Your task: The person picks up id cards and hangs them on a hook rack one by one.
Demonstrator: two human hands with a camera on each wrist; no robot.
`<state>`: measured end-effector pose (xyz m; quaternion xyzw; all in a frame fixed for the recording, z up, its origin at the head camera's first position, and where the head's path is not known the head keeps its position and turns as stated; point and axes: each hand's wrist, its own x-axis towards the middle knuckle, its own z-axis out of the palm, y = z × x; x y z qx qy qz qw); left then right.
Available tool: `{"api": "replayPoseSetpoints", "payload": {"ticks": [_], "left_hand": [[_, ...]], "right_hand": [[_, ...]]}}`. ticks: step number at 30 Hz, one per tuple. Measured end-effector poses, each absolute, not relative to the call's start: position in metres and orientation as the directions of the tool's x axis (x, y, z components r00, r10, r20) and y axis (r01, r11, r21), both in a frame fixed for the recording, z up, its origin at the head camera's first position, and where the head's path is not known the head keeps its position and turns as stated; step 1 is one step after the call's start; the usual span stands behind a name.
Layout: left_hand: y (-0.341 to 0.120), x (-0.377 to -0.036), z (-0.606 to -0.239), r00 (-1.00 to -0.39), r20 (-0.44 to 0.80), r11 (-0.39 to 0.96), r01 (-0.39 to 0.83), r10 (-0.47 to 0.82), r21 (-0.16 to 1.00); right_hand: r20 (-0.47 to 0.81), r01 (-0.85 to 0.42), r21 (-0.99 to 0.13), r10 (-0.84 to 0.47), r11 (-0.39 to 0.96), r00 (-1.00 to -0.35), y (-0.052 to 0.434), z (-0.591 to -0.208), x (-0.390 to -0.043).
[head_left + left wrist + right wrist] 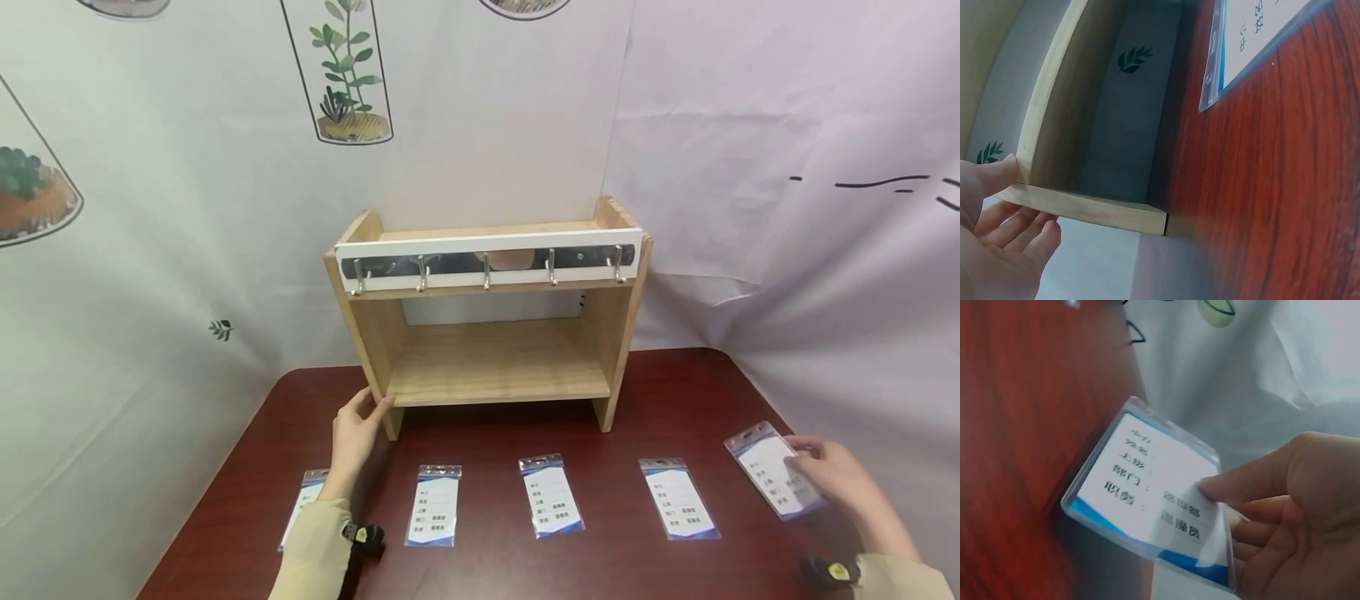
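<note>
My left hand [357, 435] grips the lower left side of a wooden shelf rack [495, 367]. In the left wrist view the thumb lies on the lower board's front edge, with the fingers behind the side panel [1104, 209]. At the far right, my right hand [828, 471] pinches a clear badge holder [772, 471] by its right edge, thumb on its face. In the right wrist view this badge holder [1147, 494] is tilted, raised over the table edge. A white strip with a metal hook rail [487, 262] runs across the rack's upper front; its several hooks hold nothing.
Several more badge holders lie in a row before the rack: one [303, 500] partly behind the left forearm, one [433, 506], one [551, 496] and one [678, 498]. The dark red table [495, 575] meets a printed white cloth [495, 108] behind and at the sides.
</note>
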<state>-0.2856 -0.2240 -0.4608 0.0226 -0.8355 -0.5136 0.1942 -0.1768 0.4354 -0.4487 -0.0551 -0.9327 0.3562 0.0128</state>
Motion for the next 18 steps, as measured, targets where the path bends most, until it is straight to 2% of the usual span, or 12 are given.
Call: {"api": "replayPoseSetpoints", "payload": {"ticks": [4,8,13,18], "left_hand": [[-0.223,-0.285,-0.460,-0.923,0.303,0.464,0.166,-0.237,0.870],[-0.223,-0.285,-0.461,-0.924,0.303,0.449,0.175,-0.232,0.876],[-0.223,-0.285,-0.462,-0.924,0.300,0.448,0.170,-0.238,0.878],[-0.222,-0.284,-0.462,-0.918,0.313,0.457,0.175,-0.245,0.872]], "right_hand": [[0.067,0.075,-0.644,0.154,0.761,-0.986,0.430,-0.437,-0.181],[0.147,0.028,-0.672,0.171,0.740,-0.974,0.421,-0.424,-0.184],[0.171,-0.021,-0.815,0.205,0.579,-0.964,0.404,-0.406,-0.188],[0.214,-0.096,-0.899,0.236,0.427,-0.948,0.386,-0.384,-0.192]]}}
